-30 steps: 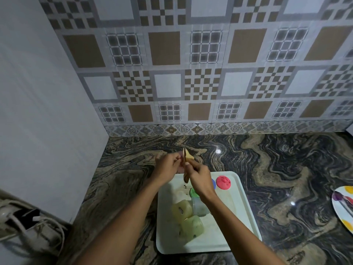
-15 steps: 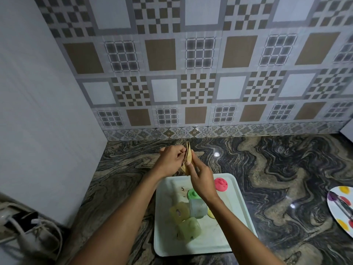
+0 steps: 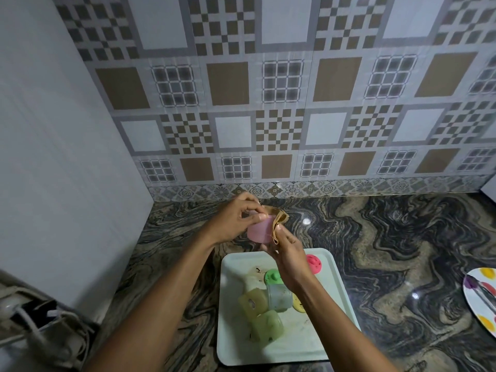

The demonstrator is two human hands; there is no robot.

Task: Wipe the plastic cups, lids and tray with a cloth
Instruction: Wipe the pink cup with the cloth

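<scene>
Left hand (image 3: 236,218) grips pink cup (image 3: 259,230); right hand (image 3: 288,253) pinches cloth (image 3: 279,224) against its rim. Best practice: rotate cup, press cloth inside.

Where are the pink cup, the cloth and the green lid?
pink cup (image 3: 257,231), head view, on its bare side wall.
cloth (image 3: 281,217), head view, on its folded top edge.
green lid (image 3: 271,276), head view, on its round top.
</scene>
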